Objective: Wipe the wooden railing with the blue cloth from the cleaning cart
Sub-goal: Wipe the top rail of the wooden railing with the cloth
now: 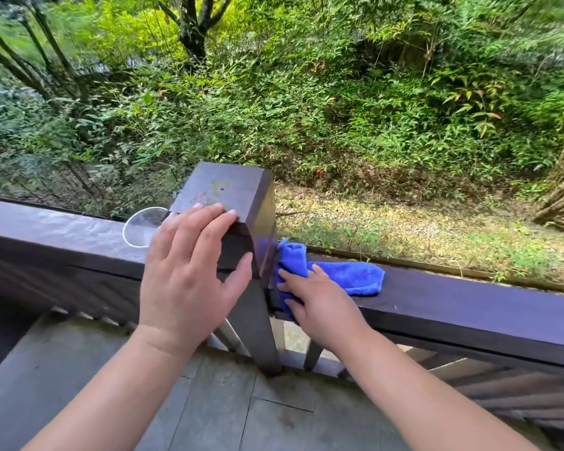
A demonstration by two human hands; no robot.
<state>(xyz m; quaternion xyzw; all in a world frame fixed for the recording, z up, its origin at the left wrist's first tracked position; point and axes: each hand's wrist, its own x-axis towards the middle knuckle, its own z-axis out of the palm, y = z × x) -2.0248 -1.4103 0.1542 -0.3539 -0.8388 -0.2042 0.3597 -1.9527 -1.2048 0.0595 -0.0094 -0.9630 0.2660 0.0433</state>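
Wiping under way: a folded bright-blue microfibre cloth (349,276) lies on the dark wooden railing (469,297), bunched against the square dark wooden post (235,187) at its left. The right hand (319,301) presses it with straight, spread fingers. The next stroke probably calls for steady pressure rightward. The left hand (189,268) rests on the post, fingers relaxed over its top edge.

Both bare arms are stretched out in front. The left hand (189,275) is laid flat, its fingers (205,219) kept straight and close together, with the thumb spread out to the side. The right hand (319,304) is held lower, palm down, its fingers (292,278) spread and pressed on the blue cloth (355,276) under them.
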